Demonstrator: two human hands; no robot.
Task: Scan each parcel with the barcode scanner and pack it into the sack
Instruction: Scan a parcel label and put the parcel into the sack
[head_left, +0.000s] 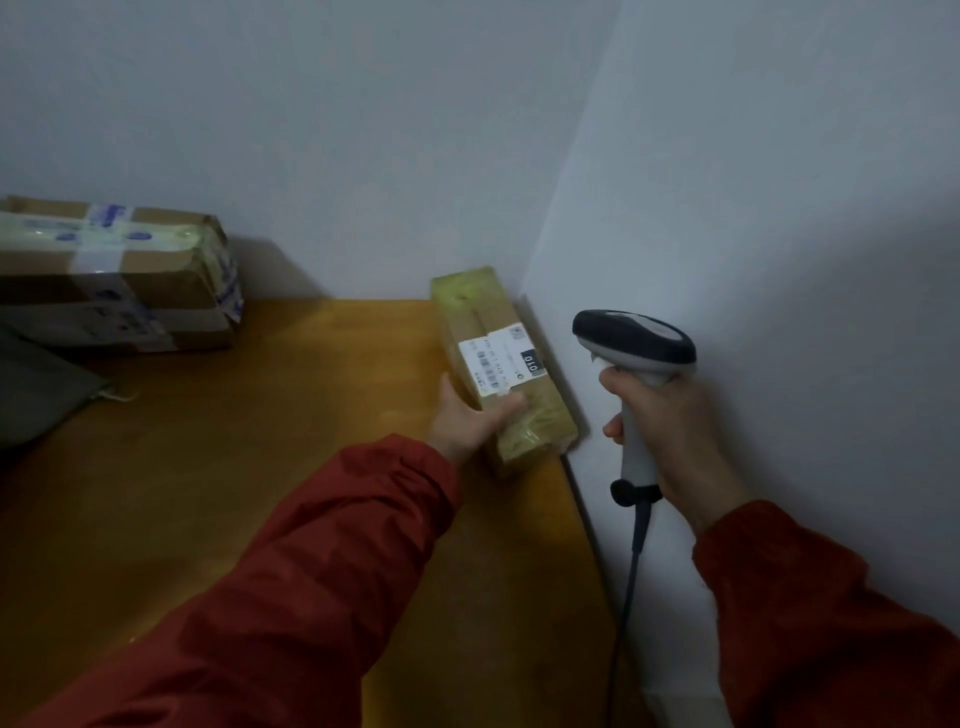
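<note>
- The parcel (501, 332), a small box wrapped in yellowish tape, lies at the desk's (291, 441) right edge, just beside the wall (727, 208).
- Its white label (498, 361) carries a barcode and a black patch reading "010"; the smaller print is too blurred to read.
- The left hand (467, 418) grips the parcel's near end, thumb on top and fingers along its left side.
- The right hand (670, 431) is wrapped round the handle of the grey and white scanner (634, 343), held to the right of the parcel, with its cable (631, 571) hanging down.
- Two stacked cardboard boxes (114, 270) sit at the far left, their tape printed in blue that cannot be read.
- A grey sack (36, 389) lies in front of them; its contents are hidden.
</note>
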